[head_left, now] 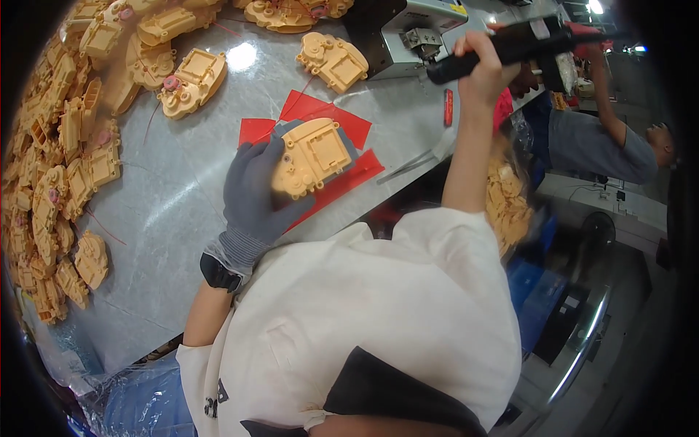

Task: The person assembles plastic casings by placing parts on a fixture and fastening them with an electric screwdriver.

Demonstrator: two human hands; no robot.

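My left hand [251,182], in a grey knit glove, grips the near-left side of a yellow plastic housing [309,162]. The housing has a square recess and round bosses, and it rests on a grey block [345,169] with red sheets or tape [335,120] around it on the table. Bare and raised at the upper right, my right hand [482,65] is wrapped round a long black electric screwdriver [520,47]. Its thin end points to the right, well away from the housing.
Loose yellow housings [51,197] are heaped along the table's left side. Single housings lie nearby [195,81] and beyond [333,62]. A boxy machine [408,36] stands at the back, with a red knife-like tool [448,108] before it. A co-worker [597,135] is at right.
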